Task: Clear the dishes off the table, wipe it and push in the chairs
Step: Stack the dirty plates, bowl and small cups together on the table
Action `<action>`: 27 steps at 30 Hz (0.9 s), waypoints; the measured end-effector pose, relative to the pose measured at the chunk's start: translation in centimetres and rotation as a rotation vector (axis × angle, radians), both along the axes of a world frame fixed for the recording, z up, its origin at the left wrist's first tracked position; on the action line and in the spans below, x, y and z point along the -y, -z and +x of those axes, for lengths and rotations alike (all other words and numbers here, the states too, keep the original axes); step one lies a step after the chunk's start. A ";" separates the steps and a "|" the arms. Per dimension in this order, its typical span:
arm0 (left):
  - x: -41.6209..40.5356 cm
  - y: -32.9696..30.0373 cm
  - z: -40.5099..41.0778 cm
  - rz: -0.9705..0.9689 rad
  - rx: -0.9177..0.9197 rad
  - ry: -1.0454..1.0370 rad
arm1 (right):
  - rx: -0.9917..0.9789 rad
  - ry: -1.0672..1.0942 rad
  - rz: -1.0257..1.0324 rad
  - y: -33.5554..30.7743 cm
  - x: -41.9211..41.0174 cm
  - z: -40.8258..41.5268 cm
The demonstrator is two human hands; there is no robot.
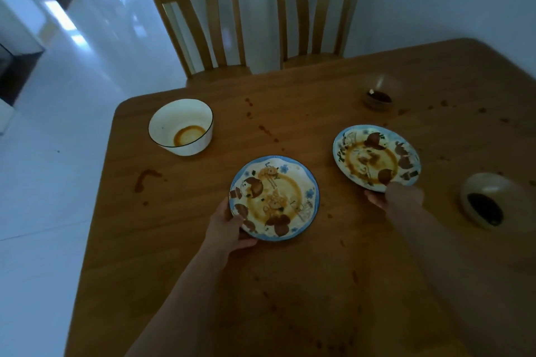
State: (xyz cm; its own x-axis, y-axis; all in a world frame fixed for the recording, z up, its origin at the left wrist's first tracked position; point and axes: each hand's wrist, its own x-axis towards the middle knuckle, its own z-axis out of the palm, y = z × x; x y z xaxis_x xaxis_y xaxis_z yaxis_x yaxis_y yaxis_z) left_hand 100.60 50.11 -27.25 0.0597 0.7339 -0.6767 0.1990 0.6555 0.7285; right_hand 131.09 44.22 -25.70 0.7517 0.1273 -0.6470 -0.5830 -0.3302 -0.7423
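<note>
Two dirty blue-rimmed patterned plates are over the wooden table (290, 284). My left hand (229, 226) grips the near-left rim of the left plate (274, 197). My right hand (397, 195) grips the near rim of the right plate (375, 158), which tilts slightly. A white bowl (181, 126) with brown residue stands at the far left. A small cup (377, 97) with dark sauce stands at the back. A beige bowl (487, 201) with dark sauce stands at the right.
Brown sauce stains and drips (146, 178) are scattered over the tabletop. Two wooden chairs, the left chair (203, 26) and the right chair (314, 9), stand at the table's far side. White tiled floor (63, 153) lies to the left.
</note>
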 end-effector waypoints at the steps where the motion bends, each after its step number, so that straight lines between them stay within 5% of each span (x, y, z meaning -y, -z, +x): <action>1: 0.1 -0.1 0.0 -0.006 0.001 -0.005 | 0.014 -0.027 0.004 -0.4 0.1 -0.2; 8: 0.0 -0.8 0.0 -0.035 -0.005 -0.011 | 0.242 -0.537 0.049 -4.0 1.0 -4.0; 15: -0.2 -2.1 -0.8 -0.065 0.016 -0.031 | 0.240 -0.937 0.062 -5.0 0.4 -8.4; 27: -1.6 -3.0 -1.7 -0.146 0.040 0.033 | 0.239 -1.016 -0.141 -3.4 -0.1 -11.4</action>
State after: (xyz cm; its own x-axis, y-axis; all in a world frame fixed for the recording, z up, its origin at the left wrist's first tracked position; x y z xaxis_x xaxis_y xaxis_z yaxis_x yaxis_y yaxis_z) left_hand 98.87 51.70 -24.28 0.1115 0.6248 -0.7728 0.1951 0.7487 0.6335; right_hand 119.68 44.34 -22.30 0.4439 0.7042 -0.5541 0.1722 -0.6740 -0.7184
